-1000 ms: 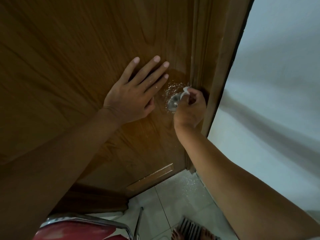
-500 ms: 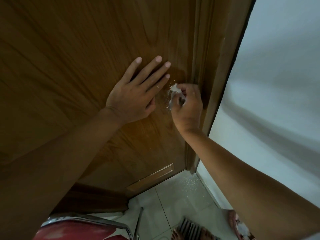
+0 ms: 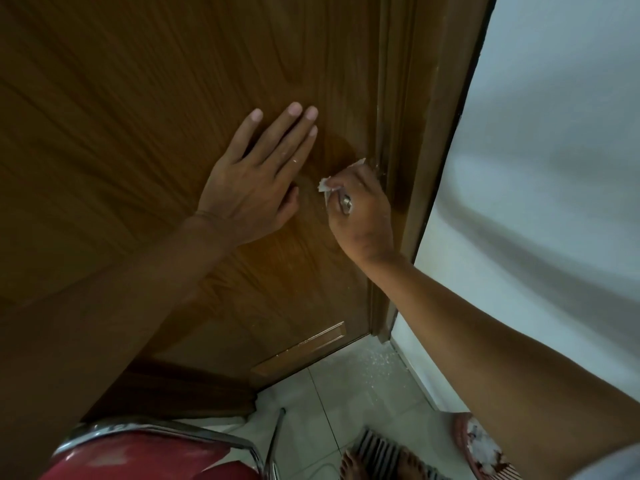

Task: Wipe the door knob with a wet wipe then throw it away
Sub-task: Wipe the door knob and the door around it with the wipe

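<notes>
A: What is showing?
B: Two hands: left hand [image 3: 251, 188], right hand [image 3: 360, 209]. One wet wipe [image 3: 327, 184], one door knob [image 3: 345, 202], one door [image 3: 138, 116].
A: Lower down?
B: One red chair [image 3: 145, 452] and two bare feet [image 3: 351, 467] are showing.

no readable text, no labels, no numbers anywhere

the single head-worn camera looked forward and steeply down, close against the wooden door [image 3: 173, 133], taking in the tiled floor [image 3: 346, 403] below.
</notes>
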`<state>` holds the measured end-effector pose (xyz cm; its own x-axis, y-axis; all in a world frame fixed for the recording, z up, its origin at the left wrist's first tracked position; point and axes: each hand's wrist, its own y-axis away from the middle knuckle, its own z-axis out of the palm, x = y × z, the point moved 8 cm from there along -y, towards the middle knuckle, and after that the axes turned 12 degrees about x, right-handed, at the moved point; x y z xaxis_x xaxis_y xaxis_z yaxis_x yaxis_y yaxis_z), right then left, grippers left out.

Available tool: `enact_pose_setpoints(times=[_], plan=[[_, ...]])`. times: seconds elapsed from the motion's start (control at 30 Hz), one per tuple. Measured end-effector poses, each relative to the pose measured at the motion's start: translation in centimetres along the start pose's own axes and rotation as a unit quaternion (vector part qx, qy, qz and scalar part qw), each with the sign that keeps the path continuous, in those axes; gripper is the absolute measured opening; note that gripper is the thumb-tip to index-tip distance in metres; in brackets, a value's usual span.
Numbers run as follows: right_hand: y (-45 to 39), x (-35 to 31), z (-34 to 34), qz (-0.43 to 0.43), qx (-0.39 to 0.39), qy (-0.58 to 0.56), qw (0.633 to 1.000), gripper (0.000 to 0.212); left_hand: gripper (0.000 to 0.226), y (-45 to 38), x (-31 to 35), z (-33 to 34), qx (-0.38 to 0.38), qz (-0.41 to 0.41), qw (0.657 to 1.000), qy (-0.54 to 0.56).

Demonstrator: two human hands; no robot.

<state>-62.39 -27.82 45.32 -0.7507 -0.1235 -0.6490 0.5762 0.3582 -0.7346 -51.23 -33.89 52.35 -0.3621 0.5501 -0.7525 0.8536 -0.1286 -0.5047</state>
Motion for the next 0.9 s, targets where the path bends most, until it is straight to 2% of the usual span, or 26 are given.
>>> enact_pose_setpoints(times=[0.07,0.13,0.2,0.37,0.43,0.47,0.6,0.63,0.77,0.83,0.9], plan=[[-0.3,0.6,-0.7,0.041,0.026,-0.007,0.999,0.011,0.072,0.0,0.0,0.1,-0.001,0.001,1.0,-0.003],[-1.4,0.5,-1.8,0.08,0.089,-0.013,0.993,0.014,0.073,0.0,0.1,0.1,-0.001,0.0,1.0,0.0],[-2.2,-0.3,-1.7,0.064,0.101,-0.013,0.993,0.016,0.074,0.0,0.1,0.1,-0.004,-0.003,1.0,0.006],[0.0,-0.9,0.4,-0.063,-0.035,0.009,0.997,0.013,0.073,0.1,0.1,0.1,-0.001,0.0,1.0,-0.008],[0.6,-0.4,0.3,-0.083,-0.051,0.026,0.995,0.012,0.073,0.0,0.2,0.0,0.002,-0.002,1.0,-0.003],[0.3,-0.1,0.1,-0.066,-0.038,0.025,0.997,0.012,0.073,0.0,0.1,0.0,0.002,-0.004,1.0,0.001],[-1.1,1.8,-2.4,0.108,0.103,0.006,0.989,0.014,0.073,-0.1,0.2,-0.1,0.001,-0.007,1.0,0.004],[-1.0,1.8,-2.4,0.108,0.102,0.012,0.989,0.014,0.073,-0.1,0.3,0.0,0.001,-0.007,1.0,0.002],[0.9,0.5,-0.3,0.012,-0.004,0.022,1.0,0.014,0.073,-0.1,0.4,0.0,0.001,-0.016,1.0,0.004],[0.9,0.7,-0.4,0.042,0.02,0.009,0.999,0.013,0.072,-0.2,0.5,0.0,0.001,-0.015,1.0,0.005],[0.6,1.3,-1.2,0.147,0.089,-0.026,0.985,0.012,0.072,-0.3,0.5,-0.1,-0.004,-0.012,1.0,0.01]])
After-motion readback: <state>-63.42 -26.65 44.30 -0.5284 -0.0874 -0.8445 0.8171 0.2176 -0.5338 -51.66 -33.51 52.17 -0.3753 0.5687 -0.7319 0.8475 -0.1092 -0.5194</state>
